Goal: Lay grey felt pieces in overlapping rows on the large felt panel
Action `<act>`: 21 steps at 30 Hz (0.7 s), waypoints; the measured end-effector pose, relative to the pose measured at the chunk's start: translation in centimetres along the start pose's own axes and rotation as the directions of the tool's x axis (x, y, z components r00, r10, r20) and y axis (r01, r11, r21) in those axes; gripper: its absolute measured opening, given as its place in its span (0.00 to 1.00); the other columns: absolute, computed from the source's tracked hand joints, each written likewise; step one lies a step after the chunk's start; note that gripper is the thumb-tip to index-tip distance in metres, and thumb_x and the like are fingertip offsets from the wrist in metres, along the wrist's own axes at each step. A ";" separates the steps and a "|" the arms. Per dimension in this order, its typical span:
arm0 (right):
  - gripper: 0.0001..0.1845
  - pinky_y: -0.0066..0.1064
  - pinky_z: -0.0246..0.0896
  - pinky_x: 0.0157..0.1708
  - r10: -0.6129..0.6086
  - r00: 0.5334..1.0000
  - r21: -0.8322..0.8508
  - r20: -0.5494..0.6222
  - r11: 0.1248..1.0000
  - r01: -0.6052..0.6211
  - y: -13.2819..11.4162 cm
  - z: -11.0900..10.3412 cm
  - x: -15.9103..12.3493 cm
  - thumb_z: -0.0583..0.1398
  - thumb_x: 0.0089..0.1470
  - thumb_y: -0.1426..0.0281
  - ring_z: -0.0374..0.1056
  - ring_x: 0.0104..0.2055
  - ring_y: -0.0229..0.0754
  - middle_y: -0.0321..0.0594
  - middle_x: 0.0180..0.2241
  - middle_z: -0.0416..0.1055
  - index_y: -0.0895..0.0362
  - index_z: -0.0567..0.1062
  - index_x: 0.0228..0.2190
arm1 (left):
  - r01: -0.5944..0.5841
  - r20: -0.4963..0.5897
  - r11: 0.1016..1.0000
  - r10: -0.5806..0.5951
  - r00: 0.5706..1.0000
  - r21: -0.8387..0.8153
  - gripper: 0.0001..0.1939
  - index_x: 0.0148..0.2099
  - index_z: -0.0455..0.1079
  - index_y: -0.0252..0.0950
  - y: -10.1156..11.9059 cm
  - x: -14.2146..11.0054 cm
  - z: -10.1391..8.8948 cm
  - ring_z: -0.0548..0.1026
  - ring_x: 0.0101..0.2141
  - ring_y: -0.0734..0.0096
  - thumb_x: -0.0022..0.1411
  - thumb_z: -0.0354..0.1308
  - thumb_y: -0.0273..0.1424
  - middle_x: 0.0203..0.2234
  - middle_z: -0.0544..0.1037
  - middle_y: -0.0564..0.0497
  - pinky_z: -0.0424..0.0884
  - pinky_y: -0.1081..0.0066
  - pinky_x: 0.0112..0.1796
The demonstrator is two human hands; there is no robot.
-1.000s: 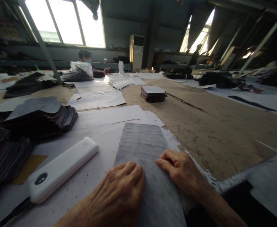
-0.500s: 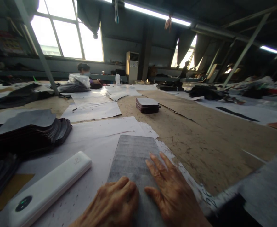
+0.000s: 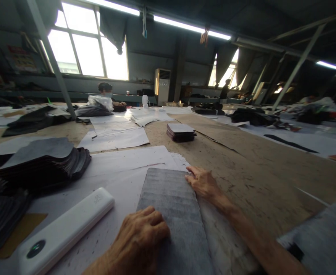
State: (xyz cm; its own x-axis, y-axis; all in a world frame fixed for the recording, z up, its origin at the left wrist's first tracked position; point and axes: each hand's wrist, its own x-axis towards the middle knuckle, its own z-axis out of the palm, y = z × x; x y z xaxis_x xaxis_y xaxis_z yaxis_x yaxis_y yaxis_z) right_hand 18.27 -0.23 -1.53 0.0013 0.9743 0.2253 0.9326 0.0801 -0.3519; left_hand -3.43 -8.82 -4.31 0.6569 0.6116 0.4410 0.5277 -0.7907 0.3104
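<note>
Grey, long and cloth-like, the flat sheet (image 3: 170,191) lies near the close edge of the brown bench (image 3: 228,164), with its narrow end pointing to the far edge. I can't tell if it is one layer or more. Just now the bare right hand (image 3: 201,181) has gone to the sheet's far right corner. Its fingers are partly stretched out and touch the edge there. I can't tell if they pinch it. The bare left hand (image 3: 145,235) rests on the sheet's left side with its fingers curled under, so I can't see if it grips. I think this means one hand can keep the sheet still while the other works at the far end.

Half a second ago, the right hand was lying flat in the middle with its fingers spread. Now it is farther out, and more of the sheet shows. The left hand is in nearly the same spot.

Under the sheet is big white paper (image 3: 107,172). To the left is a slim white plastic box with a dark round spot (image 3: 67,229). Past it, on the bench's left side, sits a tall pile of dark pieces with a grey top (image 3: 42,152). A small dark red-brown block with a pale top (image 3: 181,131) sits farther out, toward the far edge. A co-worker (image 3: 105,89) is across the bench.
</note>
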 end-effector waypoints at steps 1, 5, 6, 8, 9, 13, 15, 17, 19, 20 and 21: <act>0.19 0.30 0.56 0.46 -0.016 1.000 -0.006 0.012 1.000 0.016 0.0 0.2 0.8 0.54 0.48 0.72 0.63 0.47 0.43 0.44 0.43 0.70 0.59 0.72 0.44 | 0.012 0.013 1.000 -0.012 1.000 0.002 0.04 0.25 0.62 0.37 0.0 0.0 0.0 0.64 0.26 0.73 0.46 0.49 0.23 0.23 0.69 0.54 0.56 0.73 0.25; 0.17 0.26 0.56 0.40 -0.058 0.997 -0.016 0.055 0.998 0.059 -0.1 0.5 2.6 0.56 0.44 0.72 0.64 0.42 0.41 0.40 0.37 0.72 0.58 0.75 0.38 | 0.008 0.034 0.999 -0.009 0.999 0.033 0.02 0.26 0.61 0.38 -0.2 0.1 0.1 0.64 0.27 0.72 0.47 0.50 0.25 0.24 0.69 0.53 0.56 0.72 0.25; 0.16 0.26 0.57 0.38 -0.051 0.996 -0.013 0.071 0.999 0.052 0.0 0.5 2.9 0.57 0.43 0.71 0.65 0.40 0.40 0.39 0.35 0.72 0.57 0.75 0.36 | 0.012 0.045 0.999 -0.013 0.999 0.043 0.02 0.27 0.62 0.38 -0.2 0.1 0.1 0.64 0.27 0.72 0.48 0.51 0.26 0.25 0.69 0.53 0.56 0.72 0.26; 0.15 0.25 0.57 0.33 -0.021 0.996 -0.007 0.092 1.000 0.022 0.0 0.5 3.3 0.58 0.41 0.71 0.66 0.36 0.39 0.38 0.33 0.72 0.57 0.76 0.34 | 0.008 0.050 0.999 -0.011 0.999 0.051 0.01 0.27 0.61 0.38 -0.3 0.1 0.1 0.63 0.27 0.72 0.49 0.51 0.27 0.25 0.69 0.53 0.56 0.72 0.25; 0.16 0.25 0.57 0.33 -0.005 0.996 -0.004 0.086 1.000 0.005 0.1 0.5 3.4 0.58 0.40 0.71 0.66 0.36 0.39 0.38 0.33 0.72 0.57 0.76 0.35 | 0.005 0.046 0.999 -0.008 0.999 0.049 0.01 0.27 0.61 0.37 -0.3 0.1 0.2 0.63 0.27 0.72 0.49 0.51 0.28 0.25 0.69 0.53 0.56 0.72 0.25; 0.19 0.26 0.55 0.41 -0.005 1.000 0.025 0.010 1.000 0.005 -0.2 0.2 2.9 0.57 0.42 0.71 0.63 0.44 0.41 0.40 0.41 0.69 0.57 0.74 0.40 | 0.001 0.032 0.999 -0.002 0.999 0.043 0.02 0.26 0.60 0.37 -0.2 0.1 0.1 0.62 0.27 0.72 0.50 0.51 0.29 0.25 0.69 0.53 0.56 0.72 0.25; 0.17 0.26 0.55 0.40 -0.003 1.000 0.058 0.026 0.998 0.002 -0.4 0.1 2.4 0.58 0.42 0.70 0.64 0.42 0.40 0.38 0.39 0.70 0.56 0.74 0.37 | 0.015 0.059 0.998 -0.018 0.998 0.055 0.02 0.27 0.61 0.37 0.1 0.2 -0.2 0.63 0.27 0.72 0.50 0.52 0.29 0.26 0.69 0.53 0.56 0.71 0.26; 0.15 0.26 0.56 0.34 0.030 0.997 0.091 0.065 0.995 -0.036 -0.5 0.0 2.0 0.59 0.40 0.68 0.66 0.36 0.39 0.37 0.33 0.72 0.56 0.75 0.34 | 0.031 0.079 0.996 -0.038 0.996 0.078 0.02 0.27 0.61 0.37 0.4 0.3 -0.6 0.64 0.28 0.72 0.50 0.52 0.29 0.26 0.70 0.53 0.58 0.71 0.27; 0.13 0.26 0.55 0.29 0.071 0.992 0.124 0.101 0.989 -0.083 -0.4 0.2 2.0 0.60 0.38 0.68 0.66 0.31 0.38 0.35 0.29 0.71 0.56 0.75 0.32 | 0.048 0.084 0.995 -0.056 0.995 0.092 0.02 0.28 0.61 0.37 0.7 0.4 -0.9 0.65 0.30 0.72 0.50 0.53 0.29 0.27 0.70 0.53 0.58 0.71 0.29; 0.12 0.26 0.54 0.28 0.086 0.989 0.142 0.118 0.984 -0.103 -0.3 0.3 2.1 0.60 0.37 0.68 0.65 0.30 0.37 0.34 0.27 0.71 0.56 0.74 0.30 | 0.054 0.082 0.994 -0.061 0.995 0.092 0.03 0.28 0.61 0.37 0.8 0.4 -1.0 0.65 0.30 0.72 0.50 0.53 0.29 0.27 0.70 0.54 0.59 0.71 0.29; 0.11 0.25 0.53 0.26 0.100 0.986 0.161 0.135 0.979 -0.122 -0.1 0.4 2.3 0.61 0.36 0.69 0.64 0.28 0.36 0.33 0.25 0.70 0.56 0.74 0.28 | 0.058 0.083 0.994 -0.066 0.994 0.089 0.03 0.28 0.61 0.37 0.9 0.4 -1.0 0.65 0.30 0.72 0.50 0.53 0.29 0.27 0.70 0.54 0.59 0.71 0.29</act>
State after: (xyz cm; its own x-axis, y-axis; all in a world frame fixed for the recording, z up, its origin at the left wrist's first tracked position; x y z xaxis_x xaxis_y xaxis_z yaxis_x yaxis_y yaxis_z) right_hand 18.04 2.08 -1.31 0.0459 0.9969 0.0638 0.8552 -0.0062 -0.5183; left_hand -3.25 -9.26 -2.98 0.6634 0.6624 0.3480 0.6108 -0.7480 0.2596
